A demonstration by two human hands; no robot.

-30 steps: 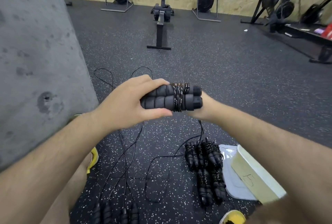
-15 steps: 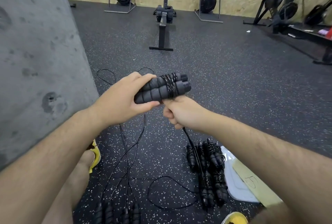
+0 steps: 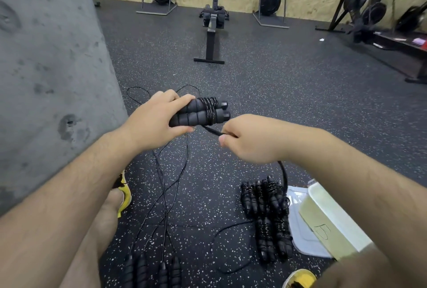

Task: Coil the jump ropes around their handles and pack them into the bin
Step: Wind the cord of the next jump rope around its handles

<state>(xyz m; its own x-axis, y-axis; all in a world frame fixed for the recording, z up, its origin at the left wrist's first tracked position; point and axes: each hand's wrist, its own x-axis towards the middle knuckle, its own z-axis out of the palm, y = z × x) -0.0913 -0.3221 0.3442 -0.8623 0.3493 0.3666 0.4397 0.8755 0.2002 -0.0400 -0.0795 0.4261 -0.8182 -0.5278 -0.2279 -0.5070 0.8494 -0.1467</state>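
Gripping the handles (image 3: pixel 198 113), left hand (image 3: pixel 152 123) holds steady; right hand (image 3: pixel 249 139), pinching the rope (image 3: pixel 212 131), has drawn rightward.

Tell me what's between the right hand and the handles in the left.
A short stretch of black rope runs from the coil on the handles to the right hand, which pinches it. Head view.

Hidden behind arms and hands

The right forearm (image 3: pixel 346 172) is covering part of the bin (image 3: pixel 333 216); the left hand (image 3: pixel 152 117) is hiding the near ends of the handles (image 3: pixel 203 114); the right hand (image 3: pixel 249 142) is hiding a stretch of rope (image 3: pixel 211 130).
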